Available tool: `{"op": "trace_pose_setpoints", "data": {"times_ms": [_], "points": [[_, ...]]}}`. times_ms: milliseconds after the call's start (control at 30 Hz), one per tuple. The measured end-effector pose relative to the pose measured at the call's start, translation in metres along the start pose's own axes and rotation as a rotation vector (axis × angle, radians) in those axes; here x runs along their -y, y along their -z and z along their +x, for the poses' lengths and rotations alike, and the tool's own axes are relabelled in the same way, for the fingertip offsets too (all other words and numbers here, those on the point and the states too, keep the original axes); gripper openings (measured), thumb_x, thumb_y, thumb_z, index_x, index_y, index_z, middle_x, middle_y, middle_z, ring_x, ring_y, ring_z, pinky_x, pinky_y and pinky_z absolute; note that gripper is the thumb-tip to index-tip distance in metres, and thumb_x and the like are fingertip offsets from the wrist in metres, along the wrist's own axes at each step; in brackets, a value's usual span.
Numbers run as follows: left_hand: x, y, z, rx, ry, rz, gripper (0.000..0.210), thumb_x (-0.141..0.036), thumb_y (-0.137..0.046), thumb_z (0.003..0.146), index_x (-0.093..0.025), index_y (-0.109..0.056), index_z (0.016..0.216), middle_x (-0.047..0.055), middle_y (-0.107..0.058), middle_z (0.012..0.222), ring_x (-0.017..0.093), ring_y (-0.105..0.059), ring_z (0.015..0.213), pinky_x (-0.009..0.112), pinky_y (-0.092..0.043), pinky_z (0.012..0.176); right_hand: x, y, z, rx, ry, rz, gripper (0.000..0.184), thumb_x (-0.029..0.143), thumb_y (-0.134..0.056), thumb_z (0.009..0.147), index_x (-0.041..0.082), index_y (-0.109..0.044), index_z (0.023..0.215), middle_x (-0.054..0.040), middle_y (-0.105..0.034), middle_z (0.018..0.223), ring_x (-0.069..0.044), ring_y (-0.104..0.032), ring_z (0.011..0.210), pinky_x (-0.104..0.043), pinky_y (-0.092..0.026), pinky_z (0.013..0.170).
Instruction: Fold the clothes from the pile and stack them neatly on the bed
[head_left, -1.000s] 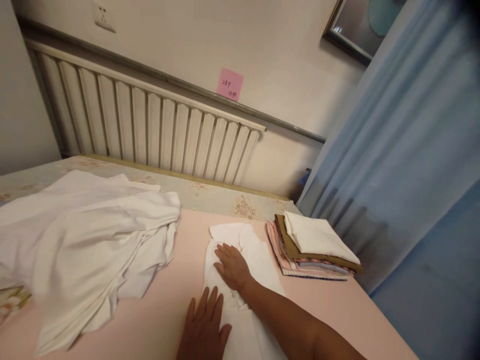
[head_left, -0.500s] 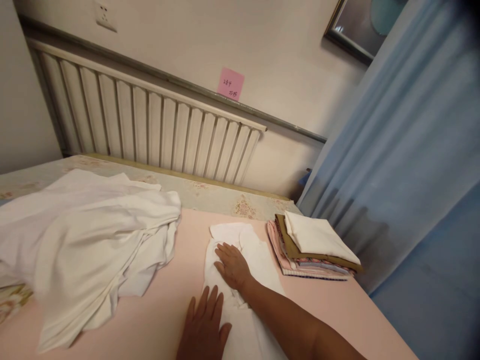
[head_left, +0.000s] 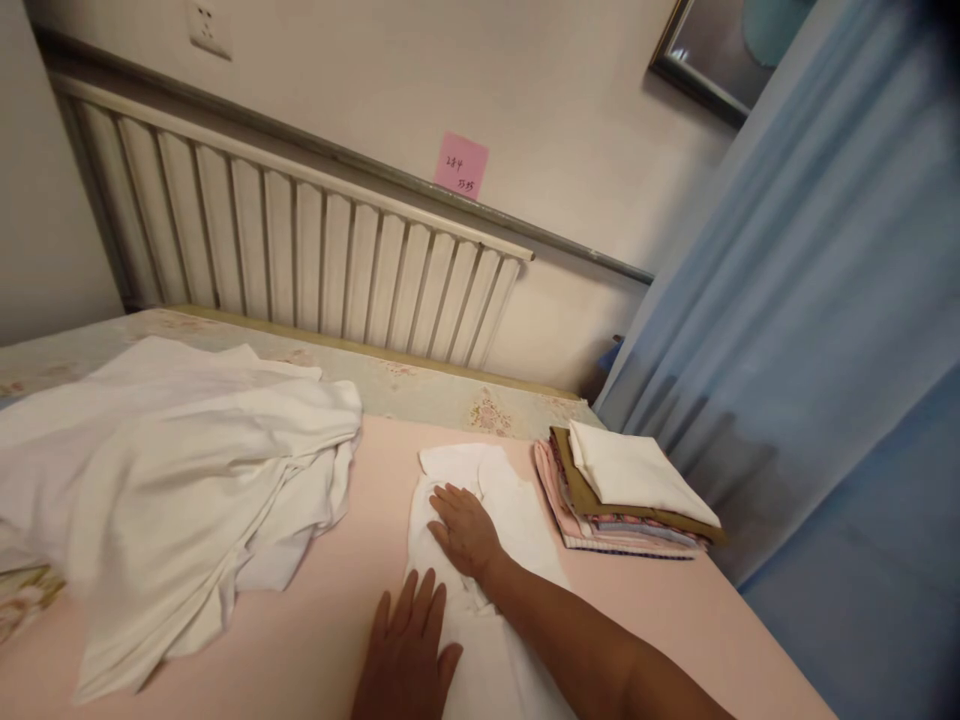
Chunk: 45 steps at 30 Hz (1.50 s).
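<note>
A white garment [head_left: 517, 510], partly folded into a long strip, lies on the pink sheet [head_left: 300, 640] in front of me. My right hand [head_left: 466, 530] rests flat on its upper part, fingers spread over some wrinkles. Lower down, my left hand [head_left: 405, 650] lies at the garment's left edge with its fingers stretched out, partly over the sheet. Neither hand grips anything. My right forearm covers part of the garment, and its lower end runs out of view.
Loose white cloths [head_left: 202, 470] lie heaped on the left. A stack of folded clothes [head_left: 637, 470] sits on the right, beside a blue curtain [head_left: 787, 330]. Behind the bed are a radiator [head_left: 300, 240] and a wall with a pink note [head_left: 460, 165].
</note>
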<state>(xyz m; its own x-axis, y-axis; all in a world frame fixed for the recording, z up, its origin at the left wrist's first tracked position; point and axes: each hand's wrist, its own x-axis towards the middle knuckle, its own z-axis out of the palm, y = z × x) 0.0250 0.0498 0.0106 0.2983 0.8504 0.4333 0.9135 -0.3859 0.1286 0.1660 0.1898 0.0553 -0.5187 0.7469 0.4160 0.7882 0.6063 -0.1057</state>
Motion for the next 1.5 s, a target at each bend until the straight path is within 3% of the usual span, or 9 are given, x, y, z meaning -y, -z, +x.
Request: {"op": "trace_pose_setpoints", "data": {"times_ms": [533, 700, 800, 967, 1167, 1300, 1500], "points": [[0.0, 0.003, -0.001, 0.014, 0.007, -0.045, 0.049, -0.042, -0.038, 0.092, -0.025, -0.048, 0.137, 0.004, -0.043, 0.147, 0.028, -0.036, 0.136, 0.055, -0.027, 0.109, -0.002, 0.003, 0.002, 0.024, 0.016, 0.008, 0.043, 0.035, -0.052, 0.092, 0.022, -0.05, 0.132, -0.0067, -0.051, 0.139, -0.022, -0.039, 0.134, -0.045, -0.029, 0.112], [0.0, 0.01, 0.0, 0.037, 0.003, -0.027, 0.05, -0.044, -0.037, 0.092, -0.025, -0.047, 0.138, 0.004, -0.043, 0.147, 0.028, -0.035, 0.137, 0.054, -0.027, 0.11, 0.005, 0.032, -0.005, -0.001, 0.002, 0.058, 0.046, 0.038, -0.049, 0.094, 0.017, -0.048, 0.135, -0.0102, -0.047, 0.142, -0.025, -0.034, 0.137, -0.049, -0.026, 0.114], [0.001, 0.012, 0.001, 0.028, -0.011, -0.008, 0.05, -0.045, -0.036, 0.093, -0.025, -0.047, 0.137, 0.004, -0.043, 0.147, 0.028, -0.036, 0.137, 0.054, -0.027, 0.11, 0.012, 0.059, -0.035, -0.054, -0.01, 0.081, 0.048, 0.035, -0.047, 0.094, 0.018, -0.043, 0.139, -0.0103, -0.044, 0.145, -0.024, -0.032, 0.138, -0.051, -0.027, 0.114], [0.003, 0.012, 0.001, -0.005, -0.025, 0.002, 0.05, -0.047, -0.037, 0.093, -0.026, -0.046, 0.138, 0.005, -0.046, 0.145, 0.027, -0.037, 0.136, 0.052, -0.027, 0.111, 0.006, 0.096, -0.122, 0.009, 0.019, 0.063, 0.054, 0.033, -0.049, 0.093, 0.023, -0.036, 0.144, -0.0072, -0.039, 0.148, -0.023, -0.03, 0.139, -0.048, -0.031, 0.114], [0.002, 0.019, 0.001, 0.034, -0.035, 0.054, 0.052, -0.048, -0.033, 0.094, -0.026, -0.042, 0.14, 0.004, -0.042, 0.148, 0.026, -0.034, 0.138, 0.051, -0.026, 0.111, -0.022, 0.112, -0.212, 0.036, -0.074, 0.03, 0.056, 0.032, -0.05, 0.093, 0.031, -0.032, 0.146, -0.0029, -0.039, 0.147, -0.024, -0.036, 0.136, -0.047, -0.035, 0.112], [0.001, 0.022, 0.002, 0.031, -0.049, 0.093, 0.051, -0.048, -0.033, 0.094, -0.028, -0.041, 0.141, 0.004, -0.043, 0.147, 0.024, -0.036, 0.137, 0.048, -0.028, 0.111, -0.036, 0.109, -0.238, 0.048, -0.1, 0.046, 0.056, 0.031, -0.052, 0.092, 0.032, -0.034, 0.145, -0.0022, -0.04, 0.146, -0.025, -0.037, 0.136, -0.048, -0.034, 0.112], [-0.001, 0.03, 0.004, 0.12, -0.028, 0.097, 0.051, -0.047, -0.031, 0.095, -0.027, -0.04, 0.141, 0.003, -0.04, 0.148, 0.023, -0.032, 0.139, 0.048, -0.027, 0.112, -0.041, 0.1, -0.246, -0.026, -0.105, 0.054, 0.055, 0.028, -0.052, 0.091, 0.032, -0.036, 0.144, -0.0016, -0.04, 0.146, -0.024, -0.036, 0.136, -0.047, -0.035, 0.112]]}}
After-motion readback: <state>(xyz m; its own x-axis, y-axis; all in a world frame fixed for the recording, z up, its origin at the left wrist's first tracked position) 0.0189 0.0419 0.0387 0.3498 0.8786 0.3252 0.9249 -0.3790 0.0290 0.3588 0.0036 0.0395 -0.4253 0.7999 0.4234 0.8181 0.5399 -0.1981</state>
